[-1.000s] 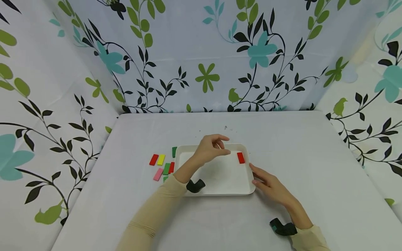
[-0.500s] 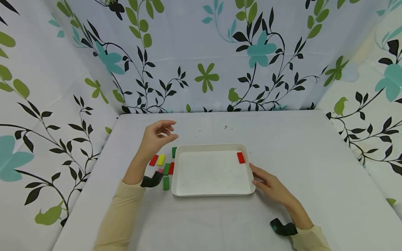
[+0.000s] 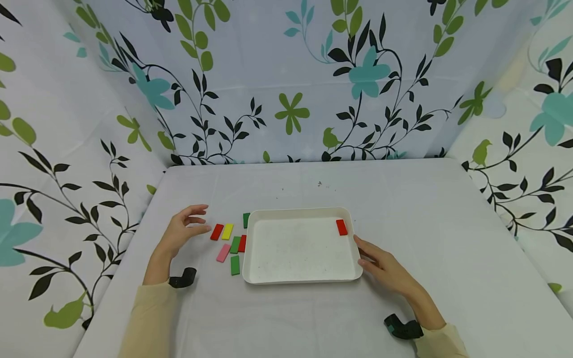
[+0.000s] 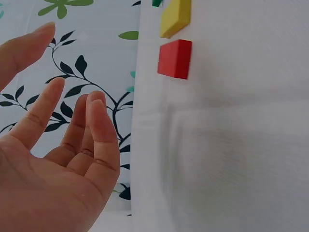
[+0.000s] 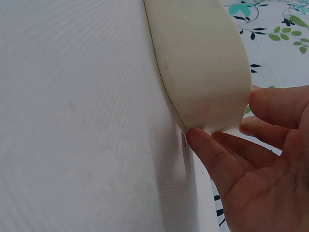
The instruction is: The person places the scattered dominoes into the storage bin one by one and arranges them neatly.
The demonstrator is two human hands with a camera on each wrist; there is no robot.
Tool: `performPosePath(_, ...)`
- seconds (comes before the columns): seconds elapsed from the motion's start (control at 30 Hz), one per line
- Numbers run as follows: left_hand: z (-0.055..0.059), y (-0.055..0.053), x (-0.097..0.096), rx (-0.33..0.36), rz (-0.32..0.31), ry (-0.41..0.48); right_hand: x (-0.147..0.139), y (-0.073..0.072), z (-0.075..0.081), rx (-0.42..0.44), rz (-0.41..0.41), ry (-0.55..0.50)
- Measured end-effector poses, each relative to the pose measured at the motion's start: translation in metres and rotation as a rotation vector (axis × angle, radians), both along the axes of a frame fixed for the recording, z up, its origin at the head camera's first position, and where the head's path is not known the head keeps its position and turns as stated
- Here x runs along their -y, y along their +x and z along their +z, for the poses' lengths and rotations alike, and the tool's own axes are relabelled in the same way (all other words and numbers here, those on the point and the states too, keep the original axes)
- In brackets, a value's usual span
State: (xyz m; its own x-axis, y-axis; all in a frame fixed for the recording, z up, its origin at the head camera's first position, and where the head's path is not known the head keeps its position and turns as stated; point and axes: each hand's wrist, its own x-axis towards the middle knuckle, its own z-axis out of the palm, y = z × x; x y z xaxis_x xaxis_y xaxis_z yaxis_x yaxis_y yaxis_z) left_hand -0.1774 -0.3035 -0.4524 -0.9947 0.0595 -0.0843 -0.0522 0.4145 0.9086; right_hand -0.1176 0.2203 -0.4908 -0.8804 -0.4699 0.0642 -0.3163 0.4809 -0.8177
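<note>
In the head view, a white tray (image 3: 297,283) lies on the table with one small red rectangular block (image 3: 341,227) inside, near its right end. My left hand (image 3: 180,231) hovers left of the loose blocks, its fingers loosely bent and holding nothing. Nearest to it are a red block (image 3: 217,231) and a yellow block (image 3: 227,231). The left wrist view also shows the hand (image 4: 67,150) apart from the red block (image 4: 175,59). My right hand (image 3: 387,268) touches the tray's right side. In the right wrist view, its fairly straight fingers meet the tray wall (image 5: 205,63).
Left of the tray lie a pink block (image 3: 223,252), another red block (image 3: 242,243) and several green blocks, such as one in front (image 3: 235,265). The table (image 3: 286,323) has a white cover. A leaf-patterned curtain (image 3: 268,74) surrounds its back and sides.
My left hand has swung from above the tray to the left, past the loose blocks, and come lower. The right hand, tray and blocks stay in place.
</note>
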Motion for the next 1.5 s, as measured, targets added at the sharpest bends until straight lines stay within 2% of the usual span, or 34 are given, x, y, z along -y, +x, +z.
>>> performPosePath(0.13,-0.014,0.001,0.005,0.058,-0.028,0.018,0.001,-0.001,0.001,-0.008,-0.001,0.011)
performPosePath(0.27,-0.023,0.002,0.005,0.088,-0.045,-0.013,0.001,-0.001,0.001,-0.013,-0.002,0.016)
performPosePath(0.53,-0.033,0.002,0.007,0.079,-0.108,-0.048,0.0,0.0,0.002,0.0,-0.008,0.017)
performPosePath(0.87,-0.037,0.0,0.005,0.093,-0.079,-0.087,0.0,-0.001,0.001,-0.007,-0.003,0.009)
performPosePath(1.07,-0.037,-0.002,0.002,0.101,-0.074,-0.168,0.0,-0.001,0.0,-0.005,-0.002,0.008)
performPosePath(1.23,-0.037,-0.002,-0.003,0.087,-0.08,-0.244,0.0,-0.001,-0.001,0.011,-0.002,0.004)
performPosePath(1.5,-0.036,-0.003,-0.008,0.056,-0.081,-0.28,0.0,-0.001,0.0,0.004,-0.009,0.008)
